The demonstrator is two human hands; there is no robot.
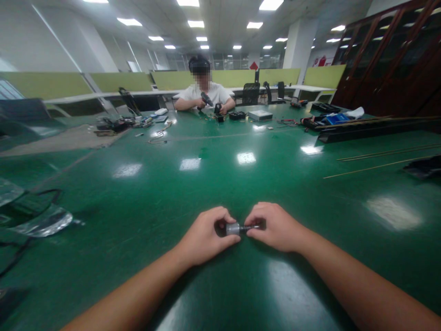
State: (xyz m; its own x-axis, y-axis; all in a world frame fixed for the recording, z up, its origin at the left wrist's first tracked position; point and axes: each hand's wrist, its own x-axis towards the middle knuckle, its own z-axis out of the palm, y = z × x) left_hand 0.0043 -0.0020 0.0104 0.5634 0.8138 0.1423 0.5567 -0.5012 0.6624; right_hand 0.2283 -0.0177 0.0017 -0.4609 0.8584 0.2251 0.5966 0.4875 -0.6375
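Observation:
Just above the green table, my left hand (211, 234) is closed around a small grey metal cylinder (233, 229), thumb below and fingers above. From the cylinder's right end a thin dark shaft (245, 228) with a ridged look runs to the right. My right hand (275, 226) pinches this shaft between thumb and fingers, and its far end shows inside the curl of the hand. Shaft and cylinder lie in one line, roughly level. Whether they are one piece or two parts put together I cannot tell. The two hands face each other, a small gap apart.
Across the green table (220, 179) a person (206, 94) in a white shirt holds a power drill (206, 99). A clear plastic package (43, 220) lies at left. Thin rods (386, 152) and a long black channel (372, 129) lie at right. A grey box (260, 115) stands far back.

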